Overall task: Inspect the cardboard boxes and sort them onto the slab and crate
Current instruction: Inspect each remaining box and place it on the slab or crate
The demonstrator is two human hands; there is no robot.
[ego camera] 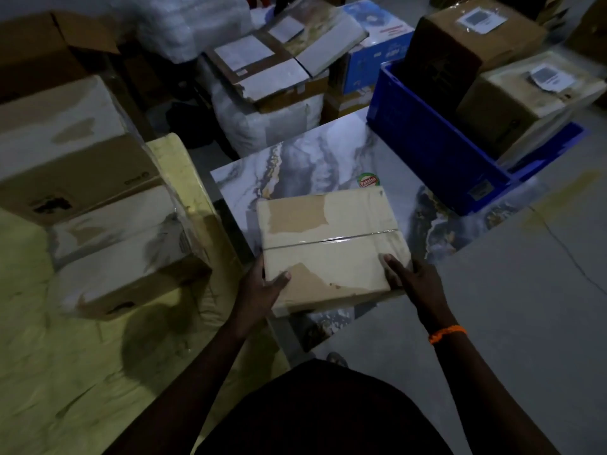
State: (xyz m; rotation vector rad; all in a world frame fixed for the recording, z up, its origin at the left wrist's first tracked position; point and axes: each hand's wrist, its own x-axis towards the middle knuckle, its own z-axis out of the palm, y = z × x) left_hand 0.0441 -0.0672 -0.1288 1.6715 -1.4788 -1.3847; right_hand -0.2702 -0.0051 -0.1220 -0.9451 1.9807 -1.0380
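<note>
Dead centre, the cardboard box (331, 247) is in both hands over the marbled slab (295, 165), a strip of clear tape running across its top and patches of its paper skin torn away. The left hand (262, 290) clamps the corner at 7 o'clock, thumb flat on the lid and fingers tucked under the side. The right hand (414, 280) takes the corner at 5 o'clock, thumb up on top and fingers wrapped down the edge, with an orange wristband (447, 333) on that arm. The light is dim, so I can't say whether the box rests on the slab or hangs just above it. At the box's far edge, 12 o'clock, a round green sticker (368, 180) peeks out on the slab. Out at 2 o'clock is the blue crate (427, 139), touching the slab's corner, with two boxes in it: a brown labelled box (473, 37) at the back and a pale labelled box (525, 103) nearer the right wall. At 9 o'clock is a stack of large cartons (75, 159) on a yellow sheet (49, 372). Up at 12 o'clock taped cartons (269, 67) sit on a white wrapped bundle (269, 123), a blue printed box (377, 44) just to their right.
</note>
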